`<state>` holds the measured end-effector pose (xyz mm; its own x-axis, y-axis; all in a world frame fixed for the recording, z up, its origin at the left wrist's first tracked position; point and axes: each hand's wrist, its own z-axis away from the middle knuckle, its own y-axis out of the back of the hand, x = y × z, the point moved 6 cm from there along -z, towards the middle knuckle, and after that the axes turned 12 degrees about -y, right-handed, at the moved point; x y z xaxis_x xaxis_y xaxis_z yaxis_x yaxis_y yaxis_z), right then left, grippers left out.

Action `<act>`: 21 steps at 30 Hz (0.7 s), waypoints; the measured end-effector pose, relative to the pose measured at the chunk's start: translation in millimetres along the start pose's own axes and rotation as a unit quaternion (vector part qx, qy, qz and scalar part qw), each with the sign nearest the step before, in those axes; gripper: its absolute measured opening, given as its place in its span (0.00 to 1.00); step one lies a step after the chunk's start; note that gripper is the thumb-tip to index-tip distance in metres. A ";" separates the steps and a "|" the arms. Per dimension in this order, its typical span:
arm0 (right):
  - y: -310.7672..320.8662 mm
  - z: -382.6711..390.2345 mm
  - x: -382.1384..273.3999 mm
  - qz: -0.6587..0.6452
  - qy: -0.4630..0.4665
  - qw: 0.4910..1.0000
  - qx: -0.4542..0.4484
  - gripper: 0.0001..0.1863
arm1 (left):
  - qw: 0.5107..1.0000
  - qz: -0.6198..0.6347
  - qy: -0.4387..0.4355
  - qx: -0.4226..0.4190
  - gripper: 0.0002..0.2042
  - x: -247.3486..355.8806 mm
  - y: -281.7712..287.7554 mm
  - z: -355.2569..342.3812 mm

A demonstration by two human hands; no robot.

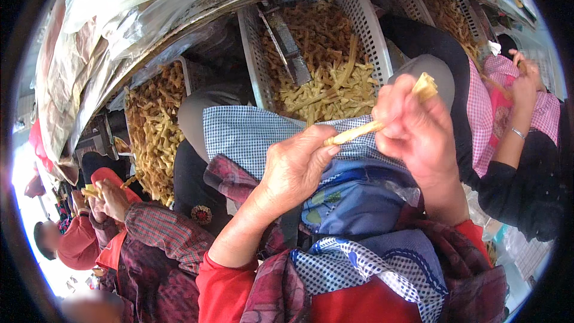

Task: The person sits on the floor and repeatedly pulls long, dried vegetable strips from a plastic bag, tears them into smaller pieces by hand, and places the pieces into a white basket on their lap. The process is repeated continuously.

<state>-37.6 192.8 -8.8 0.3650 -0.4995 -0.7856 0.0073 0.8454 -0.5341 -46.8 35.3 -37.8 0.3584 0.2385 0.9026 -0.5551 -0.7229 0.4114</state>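
My left hand (299, 164) grips one end of a pale yellow, knobbly dried stick (353, 135) between thumb and fingers. My right hand (409, 131), slightly blurred, pinches the stick further along, its wider, folded end showing above the fingers. Both are over my lap, which is covered by a blue checked apron (236, 134) and blue cloth. Just beyond my lap is a white perforated plastic basket (251, 54) holding a heap of brown and yellow pieces (329, 90), with a long metal tool (284, 42) lying inside along its left side.
Co-workers sit on both sides: one in a plaid sleeve (164, 227) holds pieces at left, another in a black sleeve (520, 191) works at right. More heaped baskets (149, 119) stand beside them. A worn ledge draped with plastic sheeting (95, 36) runs along the top.
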 end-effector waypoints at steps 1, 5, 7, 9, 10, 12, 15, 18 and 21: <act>8.9 -4.9 6.2 -0.054 -0.012 0.998 -0.034 0.15 | 1.000 0.002 0.013 0.004 0.10 -1.3 1.6 6.4; 13.9 -42.6 -4.3 0.114 0.084 0.990 0.025 0.14 | 0.988 -0.114 0.050 0.090 0.07 -27.9 32.0 2.2; 14.7 -80.6 -3.9 0.258 0.129 0.950 0.121 0.12 | 0.972 -0.167 0.073 0.147 0.07 -52.6 67.9 -13.8; 15.5 -111.1 -11.2 0.393 0.178 0.884 0.182 0.11 | 0.964 -0.157 0.098 0.192 0.09 -72.7 86.5 -43.9; 11.9 -126.8 -12.1 0.465 0.194 0.842 0.195 0.12 | 0.959 -0.140 0.114 0.218 0.10 -84.2 91.3 -48.5; 11.7 -141.5 1.1 0.528 0.246 0.786 0.206 0.11 | 0.964 -0.037 0.156 0.211 0.10 -114.8 79.4 -41.9; 26.9 -123.9 25.0 0.625 0.198 0.728 0.202 0.11 | 0.937 0.153 0.243 0.199 0.13 -123.6 18.5 -3.0; 29.4 -65.8 5.1 0.587 0.295 0.709 0.257 0.18 | 0.858 0.270 0.375 0.227 0.13 -126.6 -9.1 57.8; -7.6 -28.9 8.8 0.618 0.273 0.734 0.066 0.27 | 0.990 -0.021 0.130 0.054 0.06 -55.4 -3.8 34.8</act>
<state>-61.4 176.5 -20.7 -0.2586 0.6937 -0.6722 0.0866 0.7097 0.6991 -38.4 2.3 -93.8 0.1663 0.4188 0.8927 -0.4553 -0.7705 0.4462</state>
